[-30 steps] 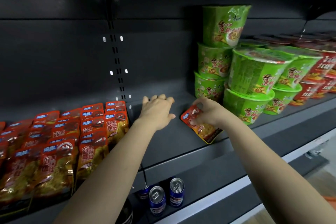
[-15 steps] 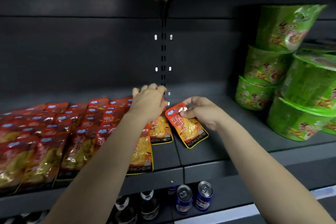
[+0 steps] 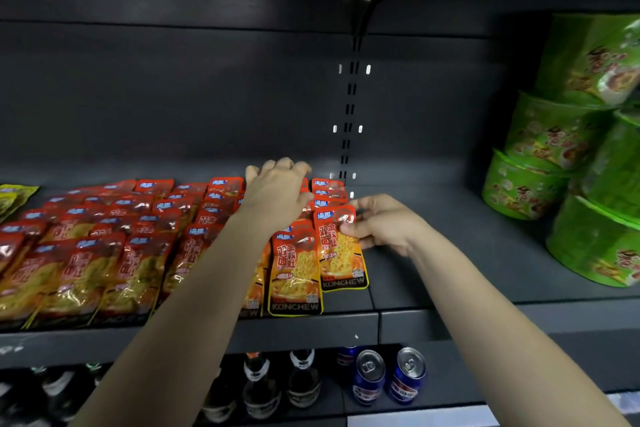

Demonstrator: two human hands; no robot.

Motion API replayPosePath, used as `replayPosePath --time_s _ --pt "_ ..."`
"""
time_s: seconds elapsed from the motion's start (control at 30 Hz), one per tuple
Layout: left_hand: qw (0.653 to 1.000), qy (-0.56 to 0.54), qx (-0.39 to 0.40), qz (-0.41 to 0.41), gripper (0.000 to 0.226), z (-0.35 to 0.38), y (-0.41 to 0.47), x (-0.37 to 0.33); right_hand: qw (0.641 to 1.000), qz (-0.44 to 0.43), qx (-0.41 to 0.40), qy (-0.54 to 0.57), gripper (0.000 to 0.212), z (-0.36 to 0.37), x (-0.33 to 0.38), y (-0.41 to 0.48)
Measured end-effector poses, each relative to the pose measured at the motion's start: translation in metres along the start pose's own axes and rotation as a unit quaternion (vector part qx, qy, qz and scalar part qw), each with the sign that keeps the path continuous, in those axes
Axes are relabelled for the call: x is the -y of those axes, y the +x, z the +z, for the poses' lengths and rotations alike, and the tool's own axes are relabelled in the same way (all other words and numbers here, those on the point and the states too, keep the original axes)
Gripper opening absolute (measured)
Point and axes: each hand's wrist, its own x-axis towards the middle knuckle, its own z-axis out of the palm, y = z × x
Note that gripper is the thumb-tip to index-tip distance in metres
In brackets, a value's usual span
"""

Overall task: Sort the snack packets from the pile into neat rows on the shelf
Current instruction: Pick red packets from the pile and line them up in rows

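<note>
Hands over the shelf [image 3: 450, 264]: left hand [image 3: 277, 196] rests bent-fingered on the red packet rows [image 3: 104, 253], grip hidden; right hand [image 3: 382, 225] pinches one packet [image 3: 341, 253] at the rightmost row's front. Placing step, I judge; next, square it and release.

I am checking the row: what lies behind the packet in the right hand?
Behind the packet in the right hand, red packets show only top edges; the rest is covered.
</note>
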Motion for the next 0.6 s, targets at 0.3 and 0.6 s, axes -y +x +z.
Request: replayPosePath --time_s 0.3,0.6 --pt "1.0 0.008 -0.004 0.001 0.044 0.002 -0.004 0.0 0.985 0.005 -0.042 -0.167 0.019 0.007 0.006 -0.001" --pt "1.0 0.007 -0.009 -0.025 0.044 -0.008 -0.017 0.007 0.977 -0.045 -0.095 -0.183 0.041 0.005 0.017 -0.005"
